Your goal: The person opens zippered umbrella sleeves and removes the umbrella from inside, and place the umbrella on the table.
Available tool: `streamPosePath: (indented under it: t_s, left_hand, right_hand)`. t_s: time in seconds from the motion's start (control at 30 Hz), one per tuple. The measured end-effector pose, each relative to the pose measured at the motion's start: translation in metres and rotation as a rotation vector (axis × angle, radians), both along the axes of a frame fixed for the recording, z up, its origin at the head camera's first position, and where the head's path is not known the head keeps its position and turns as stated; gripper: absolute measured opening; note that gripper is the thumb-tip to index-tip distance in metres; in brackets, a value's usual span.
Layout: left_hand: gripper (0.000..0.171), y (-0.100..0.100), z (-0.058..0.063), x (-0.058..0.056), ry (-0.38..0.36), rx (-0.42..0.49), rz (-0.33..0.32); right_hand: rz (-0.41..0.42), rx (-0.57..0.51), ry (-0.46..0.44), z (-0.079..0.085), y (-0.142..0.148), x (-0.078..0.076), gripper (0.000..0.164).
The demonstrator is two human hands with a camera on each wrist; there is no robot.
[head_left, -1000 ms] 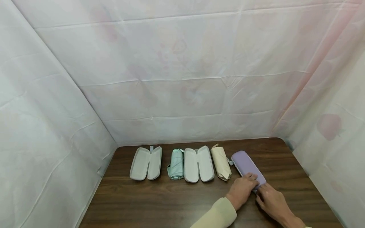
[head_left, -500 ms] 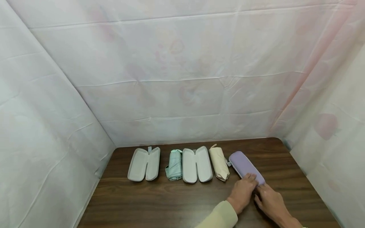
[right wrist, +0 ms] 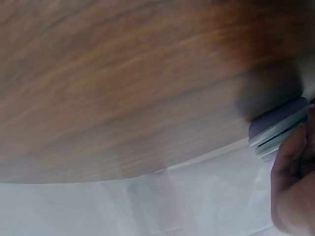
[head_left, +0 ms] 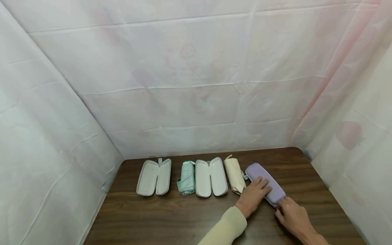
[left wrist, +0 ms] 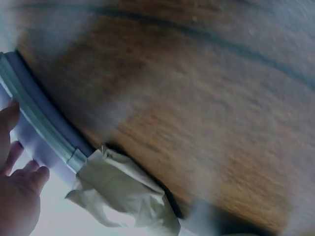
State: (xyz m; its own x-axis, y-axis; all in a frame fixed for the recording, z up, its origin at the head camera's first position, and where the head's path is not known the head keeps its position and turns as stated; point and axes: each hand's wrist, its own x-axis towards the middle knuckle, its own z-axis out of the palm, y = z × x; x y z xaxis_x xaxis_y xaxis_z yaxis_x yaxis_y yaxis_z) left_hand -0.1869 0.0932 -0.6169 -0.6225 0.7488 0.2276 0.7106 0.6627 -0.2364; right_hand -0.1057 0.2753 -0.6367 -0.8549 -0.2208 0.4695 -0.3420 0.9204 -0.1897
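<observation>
A long purple zip case lies slantwise at the right of the table, its lid down. My left hand rests on its near half, fingers spread over the top. In the left wrist view the left thumb lies by the pale zipper, which runs along the case's side. At the near end my right hand pinches the zipper edge with bent fingers; any zipper pull is hidden. The right wrist view shows the two zipper bands with a dark gap between them, beside those fingers.
Left of the purple case lies a cream cloth bundle, close to my left hand. Farther left are an unfolded white-lined case, a mint cloth bundle and another unfolded case. Pale curtains enclose the dark wooden table.
My left hand has moved left and up along the purple case, away from the near end. The right hand stays at the near end. The head view has shifted slightly.
</observation>
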Motion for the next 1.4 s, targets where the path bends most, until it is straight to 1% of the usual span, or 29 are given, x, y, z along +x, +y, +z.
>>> streamPosePath:
  t_s: [0.07,0.13,0.27,0.4,0.53,0.7,0.83,1.03,1.1,1.2,1.3,1.4]
  left_hand:
    - [0.040,0.002,-0.002,0.000,0.026,0.022,-0.010]
    - [0.037,0.003,-0.003,-0.001,0.039,0.045,-0.019]
    - [0.034,0.007,-0.003,-0.001,0.042,0.102,-0.025]
    - [0.030,0.010,-0.002,0.001,0.069,0.156,-0.026]
    - [0.030,0.015,-0.001,0.003,0.099,0.159,-0.013]
    - [0.031,0.022,0.001,0.006,0.146,0.130,0.016]
    - [0.028,0.026,0.000,0.012,0.184,0.122,0.053]
    - [0.027,0.031,-0.002,0.018,0.227,0.138,0.085]
    - [0.028,0.032,-0.003,0.018,0.232,0.153,0.091]
    - [0.029,0.030,-0.003,0.018,0.217,0.173,0.088]
    - [0.027,0.026,-0.002,0.016,0.173,0.194,0.059]
    - [0.023,0.018,0.000,0.011,0.122,0.207,0.033]
  right_hand:
    - [-0.028,-0.001,-0.030,0.002,-0.002,0.001,0.032]
    - [-0.069,-0.010,-0.081,0.006,-0.004,0.003,0.028]
    - [-0.163,-0.034,-0.173,0.013,-0.013,0.007,0.023]
    - [-0.220,-0.053,-0.214,0.016,-0.020,0.009,0.023]
    - [-0.255,-0.064,-0.257,0.019,-0.023,0.009,0.022]
    - [-0.283,-0.066,-0.270,0.021,-0.027,0.008,0.021]
    - [-0.294,-0.069,-0.268,0.021,-0.029,0.007,0.021]
    - [-0.301,-0.076,-0.269,0.018,-0.029,0.007,0.021]
    - [-0.303,-0.074,-0.262,0.018,-0.028,0.006,0.020]
    - [-0.303,-0.073,-0.262,0.019,-0.026,0.006,0.020]
    - [-0.304,-0.072,-0.295,0.022,-0.023,0.006,0.020]
    - [-0.300,-0.069,-0.340,0.023,-0.021,0.005,0.020]
